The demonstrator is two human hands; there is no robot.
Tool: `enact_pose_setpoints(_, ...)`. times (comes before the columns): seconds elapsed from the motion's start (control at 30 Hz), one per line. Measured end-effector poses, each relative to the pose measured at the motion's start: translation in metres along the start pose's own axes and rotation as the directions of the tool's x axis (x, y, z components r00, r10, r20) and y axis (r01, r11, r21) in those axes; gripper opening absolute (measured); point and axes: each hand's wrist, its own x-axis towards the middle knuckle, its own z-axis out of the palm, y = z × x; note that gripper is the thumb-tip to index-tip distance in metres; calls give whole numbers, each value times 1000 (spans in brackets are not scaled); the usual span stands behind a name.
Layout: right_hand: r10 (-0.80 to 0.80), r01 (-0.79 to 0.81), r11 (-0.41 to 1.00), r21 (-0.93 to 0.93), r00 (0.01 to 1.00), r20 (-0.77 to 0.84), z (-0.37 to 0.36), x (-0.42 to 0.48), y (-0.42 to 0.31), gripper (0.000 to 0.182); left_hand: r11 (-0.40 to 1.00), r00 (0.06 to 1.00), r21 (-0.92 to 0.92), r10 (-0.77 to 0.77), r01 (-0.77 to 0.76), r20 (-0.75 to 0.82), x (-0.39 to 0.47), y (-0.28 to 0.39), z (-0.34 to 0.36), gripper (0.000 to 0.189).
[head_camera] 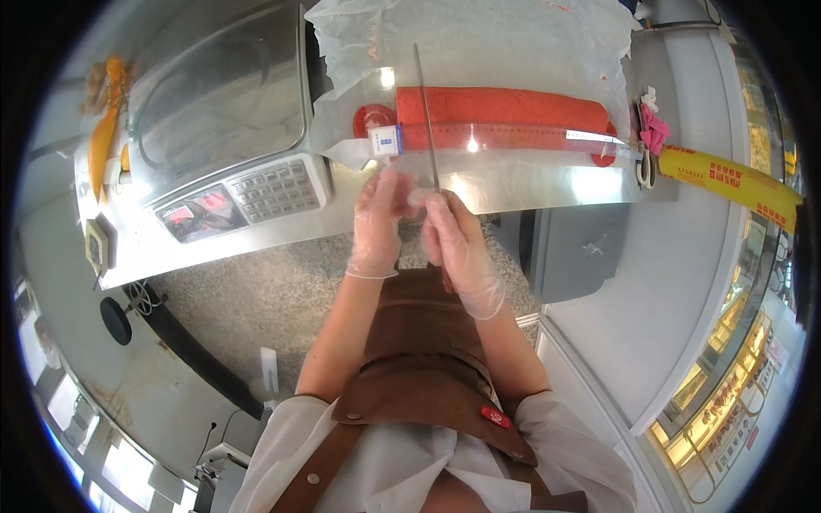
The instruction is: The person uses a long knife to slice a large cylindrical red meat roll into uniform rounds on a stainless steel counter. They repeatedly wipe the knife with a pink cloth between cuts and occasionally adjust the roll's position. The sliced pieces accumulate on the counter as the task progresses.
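My right hand [457, 237], in a clear plastic glove, grips a long narrow-bladed knife [427, 115] whose blade points away from me. Close beside it is my left hand [378, 221], gloved too, with its fingers bent near a translucent bit between the hands; what that is, and whether it is held, is unclear. Beyond the hands lies a long red roll [500, 106], apparently cake, with the blade passing over its left part. Along its near side runs a clear ruler [513, 136]. A small red end piece [372, 118] rests at the roll's left.
White paper [474, 38] lies under the roll on the metal counter [532, 189]. A weighing scale [237, 199] with keypad stands left. At right are scissors [645, 170], a pink cloth [654, 130] and a yellow wrap box [731, 183]. A grey bin [577, 250] stands below the counter.
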Motion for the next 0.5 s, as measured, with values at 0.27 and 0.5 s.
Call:
enact_pose_setpoints(0.27,-11,11,1000,17,1000,-10,4,4,0,39,1000,1000,-8,1,-1,7,2,-2,-3,32)
enact_pose_setpoints(0.5,4,-2,999,34,998,-55,-9,-2,-8,38,1000,999,6,-7,6,39,4,-1,-6,31)
